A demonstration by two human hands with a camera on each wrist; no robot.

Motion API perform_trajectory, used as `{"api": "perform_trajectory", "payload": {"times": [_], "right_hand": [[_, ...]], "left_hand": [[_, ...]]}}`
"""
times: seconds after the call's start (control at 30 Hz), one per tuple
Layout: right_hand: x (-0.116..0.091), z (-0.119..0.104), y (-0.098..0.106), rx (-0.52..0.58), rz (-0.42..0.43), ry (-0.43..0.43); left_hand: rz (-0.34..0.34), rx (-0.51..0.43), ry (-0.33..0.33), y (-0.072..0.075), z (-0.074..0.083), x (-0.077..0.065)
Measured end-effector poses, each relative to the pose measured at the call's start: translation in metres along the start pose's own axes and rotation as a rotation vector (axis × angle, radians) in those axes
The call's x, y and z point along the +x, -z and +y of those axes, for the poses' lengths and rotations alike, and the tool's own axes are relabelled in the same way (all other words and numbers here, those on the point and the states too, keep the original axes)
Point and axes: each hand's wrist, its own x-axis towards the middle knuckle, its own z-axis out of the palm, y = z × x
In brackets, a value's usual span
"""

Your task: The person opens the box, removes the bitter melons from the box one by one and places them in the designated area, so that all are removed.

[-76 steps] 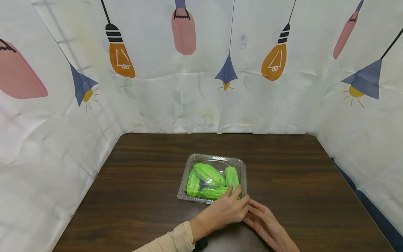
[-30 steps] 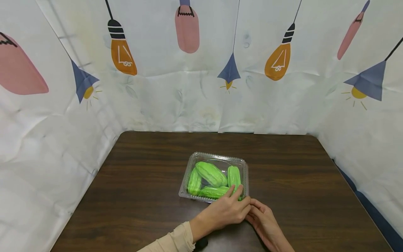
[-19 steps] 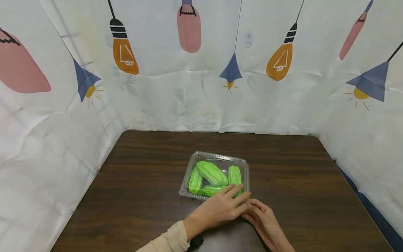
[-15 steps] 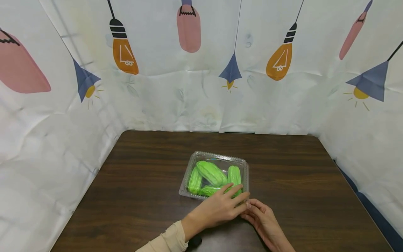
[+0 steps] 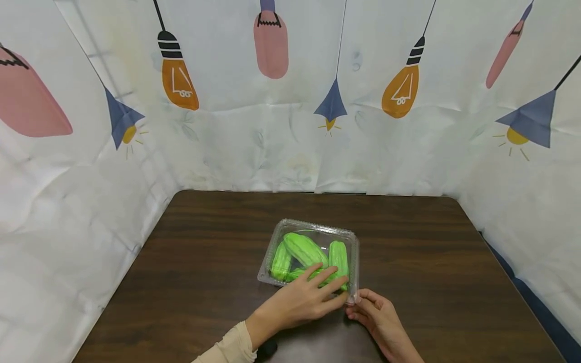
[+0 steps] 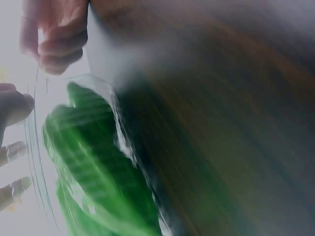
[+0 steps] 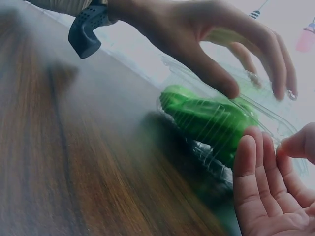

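Observation:
A clear plastic clamshell box [image 5: 322, 228] sits near the middle of the table with its lid down. Through the lid show several green, ridged, gourd-like vegetables [image 5: 305, 249]. My left hand [image 5: 295, 305] lies with spread fingers over the front of the lid, its thumb [image 7: 221, 81] by the front edge in the right wrist view. At the near right corner my right hand [image 5: 379, 322] pinches the box's rim between thumb and index finger; its other fingers [image 7: 251, 191] extend below the rim in the right wrist view. In the left wrist view the vegetables [image 6: 93, 162] show close through the plastic side.
The dark wood-grain table [image 5: 218, 242] extends around the box on all sides. White cloth [image 5: 290, 151] printed with lamps and bulbs hangs behind it and along both sides. A black device [image 7: 88, 34] is strapped at the left wrist below a beige sleeve [image 5: 231, 345].
My left hand has slid left along the lid, away from the near right corner, and its fingers have spread. My right hand stays at that corner, which is now uncovered. The box barely moves.

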Motion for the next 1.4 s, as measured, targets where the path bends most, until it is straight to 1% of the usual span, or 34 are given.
{"api": "perform_trajectory", "payload": {"times": [0.1, 0.17, 0.33, 0.47, 0.6, 0.7, 0.8, 0.97, 1.1, 1.23, 1.3, 1.4], "right_hand": [[-0.001, 0.000, 0.001, -0.017, 0.015, -0.014], [-0.002, 0.000, 0.001, -0.025, 0.012, -0.012], [-0.003, -0.003, 0.003, -0.045, 0.016, 0.008], [-0.003, -0.004, 0.007, -0.052, 0.040, 0.010], [-0.003, -0.005, 0.011, -0.068, 0.053, -0.006], [-0.004, -0.006, 0.013, -0.080, 0.056, -0.008], [-0.004, -0.007, 0.016, -0.092, 0.061, -0.003], [-0.005, -0.009, 0.020, -0.096, 0.087, 0.004], [-0.004, -0.010, 0.022, -0.078, 0.131, 0.004], [-0.004, -0.011, 0.023, -0.070, 0.168, 0.030], [-0.005, -0.012, 0.023, -0.072, 0.197, 0.047], [-0.006, -0.013, 0.021, -0.086, 0.279, 0.047]], "left_hand": [[-0.006, -0.023, 0.017, -0.001, -0.003, -0.009], [-0.011, -0.058, 0.040, -0.001, -0.005, -0.016], [-0.027, -0.112, 0.106, -0.001, -0.013, -0.029], [-0.048, -0.102, 0.171, -0.002, -0.021, -0.037], [-0.043, -0.093, 0.244, -0.004, -0.028, -0.044], [-0.042, -0.086, 0.266, -0.006, -0.032, -0.048], [-0.049, -0.074, 0.257, -0.007, -0.035, -0.049], [-0.047, -0.032, 0.209, -0.006, -0.040, -0.050], [-0.013, 0.014, 0.169, -0.007, -0.042, -0.049], [0.029, 0.049, 0.140, -0.009, -0.042, -0.048], [0.043, 0.056, 0.128, -0.010, -0.042, -0.048], [0.051, 0.059, 0.122, -0.011, -0.041, -0.048]]}}
